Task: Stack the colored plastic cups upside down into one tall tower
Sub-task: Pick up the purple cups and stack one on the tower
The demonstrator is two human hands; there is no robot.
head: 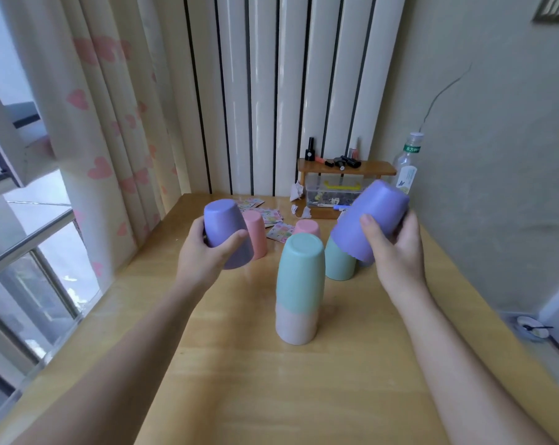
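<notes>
In the middle of the wooden table (239, 396) stands a short tower: a mint green cup (300, 271) upside down over a pale pink cup (296, 326). My left hand (204, 255) grips a purple cup (225, 231), held upside down above the table, left of the tower. My right hand (394, 252) grips a second purple cup (373, 216), tilted, above and right of the tower. A salmon pink cup (257, 234) stands inverted behind the left purple cup. Another pink cup (307, 227) and a mint cup (337, 264) stand inverted behind the tower.
Small printed cards (273, 216) lie scattered at the back of the table. A wooden shelf (345, 170) with cosmetics, a clear box (329, 194) and a plastic bottle (408, 162) stand at the back right. A curtain (111, 139) and window border the left edge; a wall borders the right.
</notes>
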